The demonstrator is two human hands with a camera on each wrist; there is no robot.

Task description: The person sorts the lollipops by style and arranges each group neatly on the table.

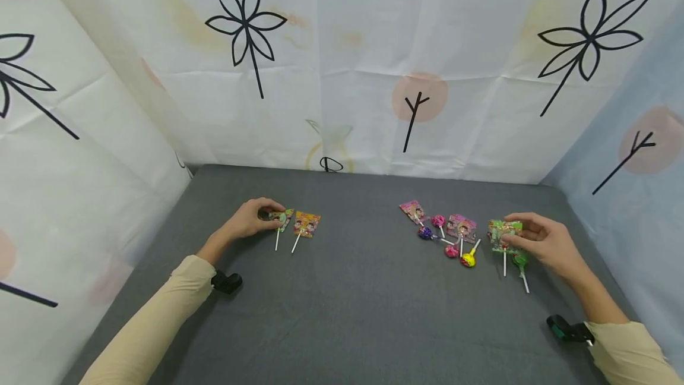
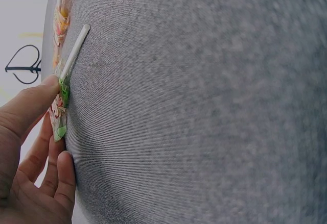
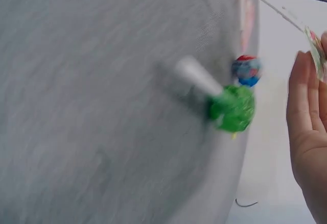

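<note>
At the left of the table, my left hand (image 1: 250, 219) pinches a flat lollipop in a green printed wrapper (image 1: 278, 217), between thumb and fingers. Its white stick (image 2: 75, 50) points away from the hand in the left wrist view. Just right of it lies an orange-wrapped flat lollipop (image 1: 306, 224). On the right side, my right hand (image 1: 547, 243) grips another green-wrapped flat lollipop (image 1: 498, 230) by its edge, held above the cloth. Below that hand lies a round green lollipop (image 3: 235, 109). A red-and-blue round lollipop (image 3: 247, 71) shows beside it in the right wrist view.
Left of my right hand lie two pink-wrapped flat lollipops (image 1: 462, 226), two pink round ones (image 1: 451, 251), a purple one (image 1: 425, 233) and a yellow one (image 1: 468, 260). Grey cloth (image 1: 342, 314) covers the table; printed white curtains (image 1: 352, 46) stand around it.
</note>
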